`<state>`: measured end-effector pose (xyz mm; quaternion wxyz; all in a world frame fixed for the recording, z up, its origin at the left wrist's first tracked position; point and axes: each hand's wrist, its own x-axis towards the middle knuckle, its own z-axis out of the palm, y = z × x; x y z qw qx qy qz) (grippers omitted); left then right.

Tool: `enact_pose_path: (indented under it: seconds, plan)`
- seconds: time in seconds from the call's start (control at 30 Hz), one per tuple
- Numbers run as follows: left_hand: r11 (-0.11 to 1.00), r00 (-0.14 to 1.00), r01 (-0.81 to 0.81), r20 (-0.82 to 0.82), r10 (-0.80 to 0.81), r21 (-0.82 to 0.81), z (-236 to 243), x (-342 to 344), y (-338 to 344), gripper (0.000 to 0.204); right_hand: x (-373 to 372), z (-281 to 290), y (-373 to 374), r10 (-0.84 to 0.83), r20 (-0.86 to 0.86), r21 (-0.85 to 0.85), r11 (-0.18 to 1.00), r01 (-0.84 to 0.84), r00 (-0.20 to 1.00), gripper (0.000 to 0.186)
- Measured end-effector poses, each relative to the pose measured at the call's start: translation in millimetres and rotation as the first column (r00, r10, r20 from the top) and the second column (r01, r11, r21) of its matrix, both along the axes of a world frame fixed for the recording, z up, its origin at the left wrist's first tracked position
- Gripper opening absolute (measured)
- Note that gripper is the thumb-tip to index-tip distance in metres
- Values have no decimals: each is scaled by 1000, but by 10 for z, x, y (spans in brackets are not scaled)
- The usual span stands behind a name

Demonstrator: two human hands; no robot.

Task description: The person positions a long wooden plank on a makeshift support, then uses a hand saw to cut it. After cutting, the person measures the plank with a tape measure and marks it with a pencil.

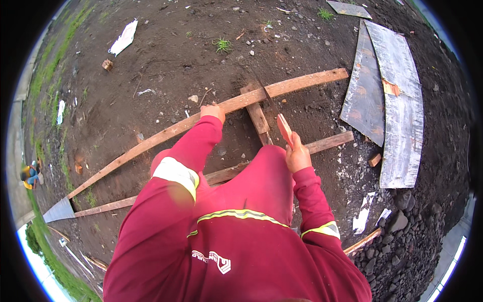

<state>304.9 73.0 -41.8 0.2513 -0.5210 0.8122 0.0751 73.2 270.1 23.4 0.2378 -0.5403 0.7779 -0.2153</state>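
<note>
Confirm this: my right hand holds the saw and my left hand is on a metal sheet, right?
Not quite: the head view shows your left hand on the long wooden plank instead. Your right hand does hold the saw.

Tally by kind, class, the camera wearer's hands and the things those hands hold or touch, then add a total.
Hands, the left hand and the right hand: 2
Saw, in the right hand: 1
Long wooden plank, at the left hand: 1
Total: 4
</note>
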Motion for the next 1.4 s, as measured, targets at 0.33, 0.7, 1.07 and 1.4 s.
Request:
enact_pose_path:
  seconds: [0.33,0.7,1.07,1.4]
  plan:
    - [995,999,44,25,-42,-84,-172,22,-4,39,10,101,126,22,-69,54,998,-18,997,39]
    - [996,1000,7,11,-6,-92,-111,16,23,40,-89,623,985,24,-62,59,998,-21,998,48]
    - [1000,1000,-19,14,19,-22,-21,-16,-20,41,48,-240,-388,18,9,-81,997,-17,1000,40]
    - [999,999,25,44,-23,-40,-96,-8,-3,43,-71,400,619,-7,-49,96,995,12,999,45]
